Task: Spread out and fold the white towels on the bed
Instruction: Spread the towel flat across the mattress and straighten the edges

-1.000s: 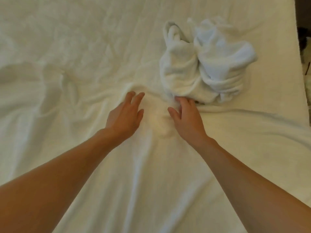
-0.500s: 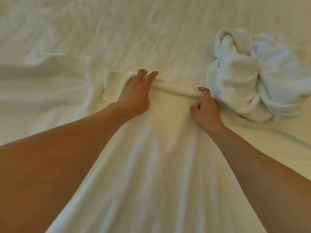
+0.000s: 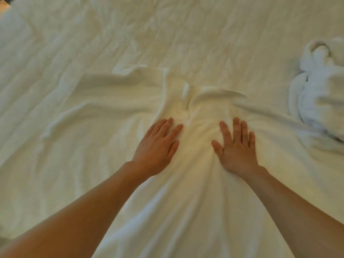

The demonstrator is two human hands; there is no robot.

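A large white towel (image 3: 104, 108) lies spread over the bed in front of me, wrinkled and bunched at its middle far edge. My left hand (image 3: 158, 146) lies flat on it with fingers straight. My right hand (image 3: 236, 146) presses flat beside it, fingers spread. Both palms rest just below the bunched fold (image 3: 188, 97). A second white towel (image 3: 320, 94) sits crumpled in a heap at the right edge, apart from my hands.
The white quilted bed cover (image 3: 167, 30) fills the far half of the view. A dark corner of floor or furniture (image 3: 3, 2) shows at the top left, marking the bed's edge there.
Both hands let go of the towel's far edge and now lie flat on the cloth, nearer to me. The view has shifted left, so the crumpled towel sits further right.
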